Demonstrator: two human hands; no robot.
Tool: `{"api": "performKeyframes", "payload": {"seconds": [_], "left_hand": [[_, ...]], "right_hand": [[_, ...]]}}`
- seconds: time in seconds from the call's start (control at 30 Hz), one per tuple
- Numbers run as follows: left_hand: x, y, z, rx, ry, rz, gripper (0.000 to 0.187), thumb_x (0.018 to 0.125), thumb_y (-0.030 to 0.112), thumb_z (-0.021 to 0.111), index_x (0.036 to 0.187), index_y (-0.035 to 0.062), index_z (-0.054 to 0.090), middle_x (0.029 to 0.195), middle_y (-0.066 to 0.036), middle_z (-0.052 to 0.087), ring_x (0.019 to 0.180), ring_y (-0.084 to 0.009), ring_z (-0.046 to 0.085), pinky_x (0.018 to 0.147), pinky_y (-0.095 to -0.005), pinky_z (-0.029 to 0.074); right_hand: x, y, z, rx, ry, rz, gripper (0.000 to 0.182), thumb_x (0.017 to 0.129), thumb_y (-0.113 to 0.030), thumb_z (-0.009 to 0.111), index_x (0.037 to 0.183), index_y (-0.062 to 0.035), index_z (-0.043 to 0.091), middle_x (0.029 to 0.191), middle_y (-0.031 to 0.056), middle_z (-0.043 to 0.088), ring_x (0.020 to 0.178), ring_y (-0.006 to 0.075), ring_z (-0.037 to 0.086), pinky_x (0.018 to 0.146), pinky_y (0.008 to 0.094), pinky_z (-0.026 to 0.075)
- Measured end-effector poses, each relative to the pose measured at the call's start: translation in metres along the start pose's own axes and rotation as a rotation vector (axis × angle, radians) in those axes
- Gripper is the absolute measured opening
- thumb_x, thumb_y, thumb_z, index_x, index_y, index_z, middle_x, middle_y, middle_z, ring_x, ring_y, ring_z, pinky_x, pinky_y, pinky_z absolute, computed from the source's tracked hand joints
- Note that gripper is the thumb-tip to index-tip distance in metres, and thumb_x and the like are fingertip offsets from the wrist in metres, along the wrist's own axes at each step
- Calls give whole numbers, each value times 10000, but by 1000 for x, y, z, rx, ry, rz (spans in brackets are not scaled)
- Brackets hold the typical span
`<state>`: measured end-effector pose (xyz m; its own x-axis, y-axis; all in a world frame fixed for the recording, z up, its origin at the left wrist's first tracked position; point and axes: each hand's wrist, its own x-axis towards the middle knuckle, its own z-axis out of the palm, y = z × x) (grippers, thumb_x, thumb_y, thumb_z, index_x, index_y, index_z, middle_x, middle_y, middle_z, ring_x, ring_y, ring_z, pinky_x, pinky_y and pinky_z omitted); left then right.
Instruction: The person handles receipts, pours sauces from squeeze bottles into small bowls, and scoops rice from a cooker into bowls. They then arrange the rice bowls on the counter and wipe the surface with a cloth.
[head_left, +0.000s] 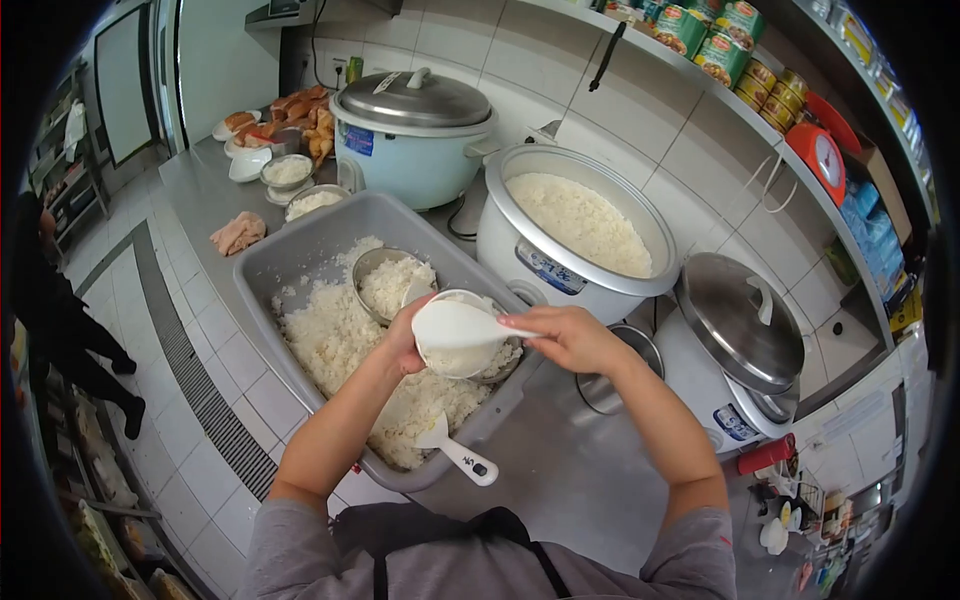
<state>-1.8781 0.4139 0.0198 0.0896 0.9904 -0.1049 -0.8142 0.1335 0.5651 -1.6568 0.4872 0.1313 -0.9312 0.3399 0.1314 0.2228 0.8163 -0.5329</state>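
Note:
My left hand (pixel 405 338) is closed around a small bowl of rice (pixel 458 362), held above a grey plastic tub (pixel 262 300). My right hand (pixel 572 338) grips a white rice paddle (pixel 455 326), its flat blade lying across the top of the bowl and hiding part of the rice. Loose cooked rice (pixel 340 330) covers much of the tub's bottom. A metal bowl (pixel 368 272) filled with rice sits in the tub beyond my left hand. At the near edge, a second rice paddle (pixel 466 460) leans with its handle over the rim.
Behind the tub stand a lidded rice cooker (pixel 410 150) and an open cooker full of rice (pixel 575 225). Another lidded cooker (pixel 740 320) is at right, near a metal pot (pixel 625 370). Chicken pieces (pixel 318 130) lie at back left. A person (pixel 70 300) stands at far left.

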Motion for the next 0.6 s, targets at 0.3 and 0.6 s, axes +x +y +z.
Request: {"api": "performKeyframes", "payload": {"seconds": [0.3,0.6], "left_hand": [[-3,-3,-3,-202,3,-44,443,893,303,279,1185,26,464,1175,-153,513,1041,-308,534,867,-484,445],[-9,2,4,-252,-37,109,471,885,341,279,1196,37,461,1203,-154,494,1093,-313,494,929,-472,397]], "right_hand": [[-5,-20,6,-541,275,-294,484,715,13,545,1133,-231,567,930,55,580,756,222,568,655,324,442],[12,13,33,-401,344,-342,544,700,63,533,1167,-214,559,896,73,569,681,184,521,601,288,427]]}}
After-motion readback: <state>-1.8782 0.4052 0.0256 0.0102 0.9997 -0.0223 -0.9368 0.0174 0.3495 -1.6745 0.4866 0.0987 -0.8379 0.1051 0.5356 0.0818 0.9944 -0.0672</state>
